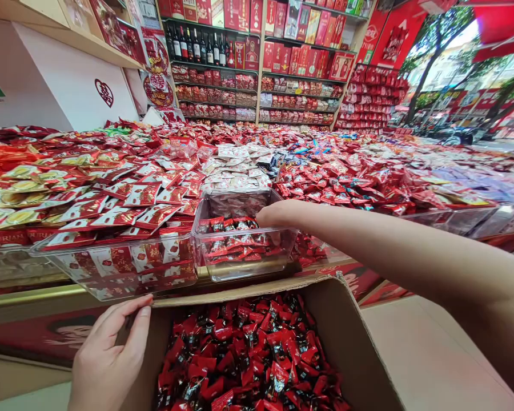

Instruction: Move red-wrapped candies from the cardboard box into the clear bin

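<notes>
Candies (240, 354) in red and black wrappers lie heaped in a cardboard box (342, 325), below a clear bin (240, 271) with similar ones. The left hand (111, 342) pinches the box's far left corner between thumb and finger. The right hand (276, 216) is inside the bin — fingers hidden, so I cannot tell its grip. White packets (240, 165) lie behind; bottles (201, 48) stand on a back shelf (216, 68).
</notes>
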Tool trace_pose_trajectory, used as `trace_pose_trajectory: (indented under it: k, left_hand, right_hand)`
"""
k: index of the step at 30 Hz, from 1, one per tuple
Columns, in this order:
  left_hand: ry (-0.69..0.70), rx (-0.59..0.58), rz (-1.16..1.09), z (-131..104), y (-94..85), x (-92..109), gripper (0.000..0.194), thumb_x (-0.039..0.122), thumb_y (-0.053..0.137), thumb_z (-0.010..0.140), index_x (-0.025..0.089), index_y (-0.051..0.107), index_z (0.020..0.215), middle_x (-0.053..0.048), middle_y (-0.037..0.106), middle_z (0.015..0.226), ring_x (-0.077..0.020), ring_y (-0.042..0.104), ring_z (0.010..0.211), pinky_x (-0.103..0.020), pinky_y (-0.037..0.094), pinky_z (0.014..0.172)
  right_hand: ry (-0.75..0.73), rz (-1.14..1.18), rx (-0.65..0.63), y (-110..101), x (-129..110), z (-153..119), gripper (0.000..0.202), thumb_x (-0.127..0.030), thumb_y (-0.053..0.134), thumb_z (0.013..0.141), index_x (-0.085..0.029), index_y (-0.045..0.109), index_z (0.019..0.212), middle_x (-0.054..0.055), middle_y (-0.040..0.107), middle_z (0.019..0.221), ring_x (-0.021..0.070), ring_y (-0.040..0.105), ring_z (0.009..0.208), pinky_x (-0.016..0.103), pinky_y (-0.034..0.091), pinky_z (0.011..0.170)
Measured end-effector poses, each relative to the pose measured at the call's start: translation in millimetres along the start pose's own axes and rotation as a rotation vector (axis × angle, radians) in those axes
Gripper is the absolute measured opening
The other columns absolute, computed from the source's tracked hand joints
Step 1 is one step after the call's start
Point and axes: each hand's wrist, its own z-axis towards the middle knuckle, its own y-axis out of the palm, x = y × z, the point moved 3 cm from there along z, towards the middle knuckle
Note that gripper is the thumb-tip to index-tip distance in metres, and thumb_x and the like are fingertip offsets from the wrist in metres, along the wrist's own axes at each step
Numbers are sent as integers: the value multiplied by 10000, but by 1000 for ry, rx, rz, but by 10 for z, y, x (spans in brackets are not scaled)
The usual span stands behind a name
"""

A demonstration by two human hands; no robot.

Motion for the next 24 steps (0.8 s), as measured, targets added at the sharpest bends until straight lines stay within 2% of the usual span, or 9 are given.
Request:
trace_pose_trajectory:
  k: [3, 5, 10, 17, 20, 24]
  left_hand:
    - [-3, 11, -2, -1, -2, -4, 191, 307, 509, 711, 234, 583, 871, -9, 602, 917, -193, 559, 862, -308, 371, 875]
    - [-2, 14, -2, -3, -4, -7, 192, 302, 511, 710, 228, 583, 872, -12, 600, 921, -195, 558, 863, -308, 369, 875]
    - [22, 2, -26, -7, -13, -4, 200, 286, 512, 709, 201, 584, 875, -16, 591, 903, -192, 557, 845, -295, 377, 864]
    - [39, 33, -21, 1, -5, -4, 190, 327, 497, 702, 232, 591, 838, -16, 595, 874, -193, 555, 824, -324, 389, 828]
    - [49, 32, -24, 0, 4, -6, 192, 336, 496, 699, 237, 592, 833, -16, 594, 866, -192, 555, 813, -328, 394, 815]
    - [63, 27, -25, -9, 4, -13, 190, 331, 499, 704, 236, 590, 840, -16, 592, 870, -189, 554, 816, -327, 388, 817]
  right_hand:
    - [73, -85, -187, -12, -28, -7, 263, -347, 626, 633, -87, 663, 625, 26, 522, 454, 193, 574, 615, 341, 434, 646]
    - [78, -139, -226, -25, -63, 0, 254, -333, 641, 621, -81, 659, 639, 42, 546, 505, 212, 578, 674, 344, 429, 682]
    - [55, -150, -231, 8, -110, 36, 265, -326, 606, 666, -67, 653, 689, 92, 592, 653, 232, 567, 772, 343, 418, 727]
    - [39, -61, -305, 47, -91, 31, 242, -284, 603, 651, -110, 657, 810, 68, 625, 784, 192, 567, 711, 287, 433, 655]
    - [11, -26, -285, 53, -81, 52, 262, -221, 577, 650, -137, 644, 889, 61, 623, 878, 194, 561, 767, 277, 423, 675]
    - [3, 22, -273, 97, -73, 94, 251, -163, 508, 675, -145, 650, 882, 64, 631, 862, 204, 561, 777, 284, 415, 666]
